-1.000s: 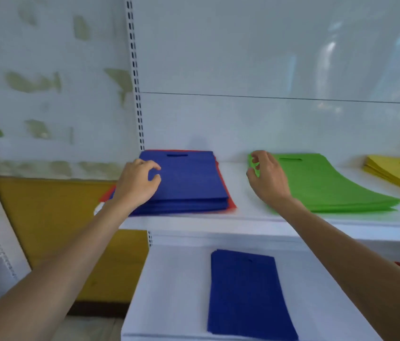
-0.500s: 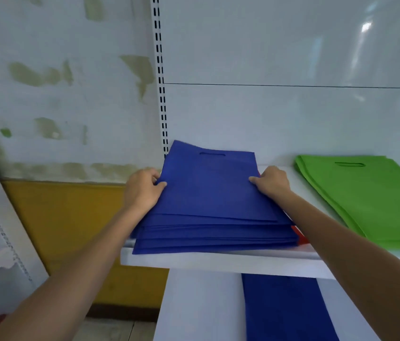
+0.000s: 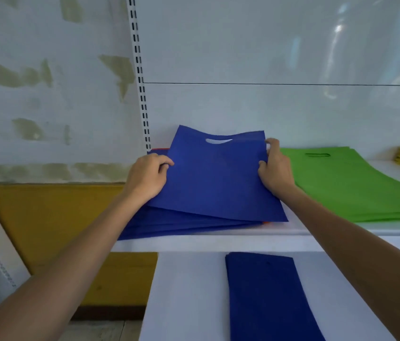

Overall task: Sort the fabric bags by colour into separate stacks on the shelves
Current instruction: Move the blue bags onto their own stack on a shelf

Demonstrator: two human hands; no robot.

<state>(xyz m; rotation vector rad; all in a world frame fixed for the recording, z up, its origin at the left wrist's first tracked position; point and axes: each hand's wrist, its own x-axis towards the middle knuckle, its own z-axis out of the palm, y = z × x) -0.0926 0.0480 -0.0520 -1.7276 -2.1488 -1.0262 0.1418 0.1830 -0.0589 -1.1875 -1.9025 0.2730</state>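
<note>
Both hands are pinching the top blue bag point(image 3: 218, 183) by its side edges, the left hand point(image 3: 147, 177) curling over the left edge and the right hand point(image 3: 276, 172) gripping near the handle cut-out, tilting its far end up off the blue stack point(image 3: 181, 226) on the upper shelf point(image 3: 243, 242). The thin fabric may be clinging to the bags beneath, so a quick lift risks dragging the already fanned stack over the shelf's front lip

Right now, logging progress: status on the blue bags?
Left hand and right hand grip top blue bag, tilted up off blue stack. Red bags underneath. Nothing blocking.
</note>
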